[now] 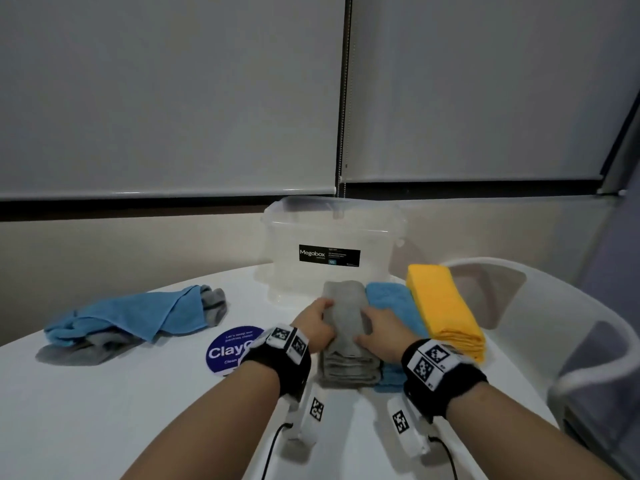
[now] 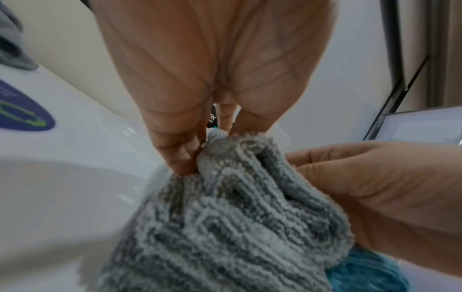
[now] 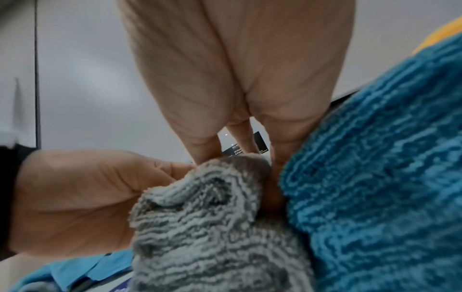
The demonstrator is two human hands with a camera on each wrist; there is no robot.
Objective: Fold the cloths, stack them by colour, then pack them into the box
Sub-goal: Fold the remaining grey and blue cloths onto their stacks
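A stack of folded grey cloths (image 1: 346, 327) lies on the white table in front of the clear Megabox box (image 1: 329, 237). My left hand (image 1: 313, 320) grips the stack's left side with the thumb on top. My right hand (image 1: 377, 330) grips its right side, wedged against the folded blue stack (image 1: 394, 303). A folded yellow stack (image 1: 443, 306) lies right of the blue one. In the left wrist view my fingers (image 2: 185, 154) press into the grey cloth (image 2: 237, 227), which bunches between both hands. The right wrist view shows the blue stack (image 3: 375, 158) right beside the grey cloth (image 3: 212, 227).
A loose heap of unfolded blue and grey cloths (image 1: 138, 317) lies at the table's left. A round purple sticker (image 1: 228, 348) sits on the table (image 1: 104, 410) beside my left wrist. A white chair (image 1: 519, 306) stands at the right. The box stands against the wall, its inside unclear.
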